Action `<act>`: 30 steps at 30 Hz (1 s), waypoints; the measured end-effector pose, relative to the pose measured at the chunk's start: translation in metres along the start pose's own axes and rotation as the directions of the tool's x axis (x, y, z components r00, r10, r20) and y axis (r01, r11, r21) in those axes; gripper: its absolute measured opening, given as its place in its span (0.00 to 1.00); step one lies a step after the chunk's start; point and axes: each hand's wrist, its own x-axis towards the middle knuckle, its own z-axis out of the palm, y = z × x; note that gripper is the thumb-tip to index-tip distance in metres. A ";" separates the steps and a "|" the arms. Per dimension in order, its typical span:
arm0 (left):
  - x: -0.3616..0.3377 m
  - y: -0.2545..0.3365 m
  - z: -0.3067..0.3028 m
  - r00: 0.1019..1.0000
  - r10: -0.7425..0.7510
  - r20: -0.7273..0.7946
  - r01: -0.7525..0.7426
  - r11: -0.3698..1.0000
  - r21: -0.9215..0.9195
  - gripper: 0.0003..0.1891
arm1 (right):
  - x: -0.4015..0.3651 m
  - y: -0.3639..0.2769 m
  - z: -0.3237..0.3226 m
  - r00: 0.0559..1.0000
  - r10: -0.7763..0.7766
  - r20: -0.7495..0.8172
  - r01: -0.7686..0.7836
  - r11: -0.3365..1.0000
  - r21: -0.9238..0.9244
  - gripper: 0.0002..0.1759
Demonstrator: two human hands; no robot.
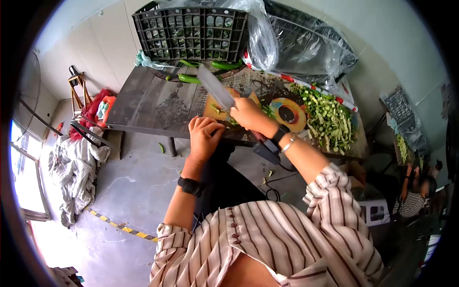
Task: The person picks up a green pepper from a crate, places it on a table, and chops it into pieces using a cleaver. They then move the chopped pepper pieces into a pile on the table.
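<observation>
My right hand [247,114] grips the handle of a broad cleaver [216,88], whose blade points up and to the left over a wooden cutting board [291,114]. Close beside it, my left hand [203,136] rests at the table's near edge with fingers curled; whether it holds a vegetable under them I cannot tell. Green vegetable bits lie by the blade. A big heap of chopped green pieces [327,119] lies to the right of the board. Whole green cucumbers [190,78] wait at the back of the dark table [148,103].
A black plastic crate [191,31] of green vegetables stands at the table's far end, with clear plastic bags [306,40] beside it. Crumpled cloth [74,167] lies on the concrete floor at left. Another person [416,196] sits low at the right.
</observation>
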 end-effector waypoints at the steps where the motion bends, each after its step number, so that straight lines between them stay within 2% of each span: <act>1: 0.000 0.003 -0.002 0.999 -0.027 0.023 0.027 1.000 -0.010 0.05 | -0.012 -0.002 -0.011 0.998 0.033 -0.048 -0.030 0.998 0.063 0.12; 2: 0.000 0.005 -0.003 0.999 -0.033 0.025 0.033 0.999 -0.017 0.05 | -0.021 0.011 -0.017 0.983 0.179 -0.049 -0.165 0.962 0.220 0.12; 5: 0.003 0.010 -0.007 0.998 -0.032 0.062 0.029 0.998 0.049 0.03 | -0.051 0.033 -0.040 0.967 0.210 -0.141 -0.104 0.837 0.537 0.09; 8: 0.006 0.018 -0.009 0.994 -0.065 0.083 0.057 0.993 0.100 0.04 | -0.085 0.025 -0.058 0.913 0.395 -0.100 -0.198 0.645 0.738 0.07; 12: 0.010 0.020 0.002 0.993 -0.081 0.081 0.074 0.993 0.090 0.04 | -0.124 0.040 -0.049 0.899 0.438 -0.010 -0.237 0.506 0.829 0.07; 15: 0.013 0.023 0.007 0.994 -0.067 0.085 0.062 0.996 0.067 0.09 | -0.148 0.041 -0.034 0.846 0.530 0.049 -0.289 0.380 0.879 0.06; 17: 0.018 0.028 0.002 0.992 -0.052 0.111 0.045 0.997 0.065 0.19 | -0.160 0.040 -0.030 0.830 0.556 0.040 -0.268 0.336 0.903 0.07; 18: 0.022 0.030 -0.004 0.992 -0.050 0.116 0.044 0.997 0.058 0.19 | -0.165 0.041 -0.030 0.821 0.570 0.026 -0.248 0.314 0.916 0.07; 20: 0.029 0.028 -0.019 0.964 -0.123 0.236 0.082 0.981 0.176 0.29 | -0.173 0.045 -0.035 0.792 0.610 0.003 -0.249 0.318 0.915 0.08; 21: 0.028 0.019 -0.022 0.960 -0.127 0.250 0.069 0.971 0.229 0.33 | -0.177 0.047 -0.038 0.768 0.640 -0.019 -0.248 0.325 0.913 0.08; 22: 0.030 0.014 -0.025 0.951 -0.152 0.271 0.077 0.960 0.268 0.34 | -0.181 0.049 -0.040 0.764 0.645 -0.021 -0.248 0.324 0.913 0.08; 24: 0.037 0.011 -0.032 0.908 -0.232 0.349 0.122 0.943 0.310 0.29 | -0.186 0.054 -0.043 0.737 0.675 -0.043 -0.248 0.329 0.911 0.09; 27: 0.047 0.009 -0.032 0.875 -0.261 0.408 0.125 0.936 0.330 0.25 | -0.192 0.059 -0.042 0.721 0.693 -0.023 -0.260 0.300 0.918 0.09; 30: 0.052 0.006 -0.022 0.892 -0.205 0.403 0.096 0.957 0.274 0.23 | -0.195 0.063 -0.036 0.715 0.699 0.026 -0.284 0.256 0.924 0.11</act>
